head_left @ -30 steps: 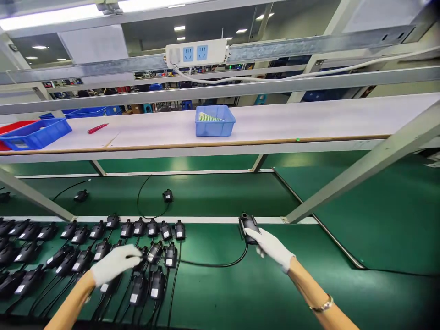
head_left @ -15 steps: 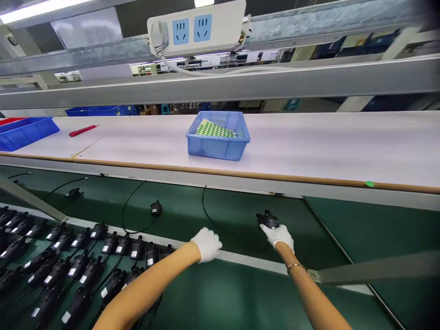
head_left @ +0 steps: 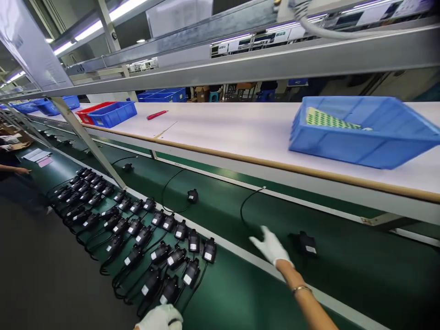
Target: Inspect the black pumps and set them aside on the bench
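loose cord, free unit on the belt

we see our right hand [head_left: 271, 247] out over the far green belt [head_left: 360, 266], glove fingers spread, palm down, pinching nothing. it sits just beside the black unit [head_left: 307, 243], which lies flat on the belt, label up, apart from the hand. the unit's cable [head_left: 244, 206] loops away behind the hand twd the shelf edge; whether the fingers touch the cable we can't tell.

risk, as we judge it: w/ the hand open and the cable running under or near it, a finger could catch the loop and drag the unit sideways or flip it. the cable could also snag on the white rail [head_left: 240, 252] btw the belts.

our left hand [head_left: 161, 318] is at the bottom edge, near the closest of the grouped units [head_left: 154, 247] on the near belt. only part of the glove shows; fingers look curled but we can't tell if it holds anything. its sleeve side could brush the front row and tangle those cords.
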Demonstrator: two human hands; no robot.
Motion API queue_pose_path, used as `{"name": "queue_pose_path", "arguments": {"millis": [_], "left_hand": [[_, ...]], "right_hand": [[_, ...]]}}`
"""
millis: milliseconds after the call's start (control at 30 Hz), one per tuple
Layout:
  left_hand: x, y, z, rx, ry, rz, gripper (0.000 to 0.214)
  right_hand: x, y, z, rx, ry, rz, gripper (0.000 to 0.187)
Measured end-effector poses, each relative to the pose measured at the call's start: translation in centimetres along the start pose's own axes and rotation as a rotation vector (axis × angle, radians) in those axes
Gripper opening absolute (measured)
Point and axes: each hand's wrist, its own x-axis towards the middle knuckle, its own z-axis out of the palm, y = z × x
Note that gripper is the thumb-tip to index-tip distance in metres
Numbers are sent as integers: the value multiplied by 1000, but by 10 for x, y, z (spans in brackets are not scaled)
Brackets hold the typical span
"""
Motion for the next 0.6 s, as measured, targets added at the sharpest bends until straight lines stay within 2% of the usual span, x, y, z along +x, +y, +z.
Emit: {"name": "queue_pose_path", "arguments": {"millis": [100, 200, 267, 367, 400, 467, 533, 600], "left_hand": [[-12, -27, 5, -111, -9, 40, 33], [-23, -61, -5, -165, -59, 107, 34], [-30, -93, -14, -173, -108, 109, 34], [-39, -147, -27, -181, -118, 96, 32], [-41, -164, -30, -196, -109, 100, 31], [-42, -190, -35, -240, -100, 120, 32], [-40, -205, -37, -289, -106, 151, 33], [-35, -209, -37, -353, -117, 171, 33]], "right_hand": [[-29, -96, 63, 22, -130, -265, 61], [-59, -166, 108, 21, -139, -276, 58], [-89, -197, 127, 22, -107, -195, 52], [-151, -234, 155, 36, -131, -115, 50], [-174, -247, 167, 39, -161, -111, 56], [-214, -273, 192, 31, -215, -99, 83], [-238, -294, 216, 8, -226, -62, 105], [-246, -307, 232, -6, -191, -28, 106]]}}
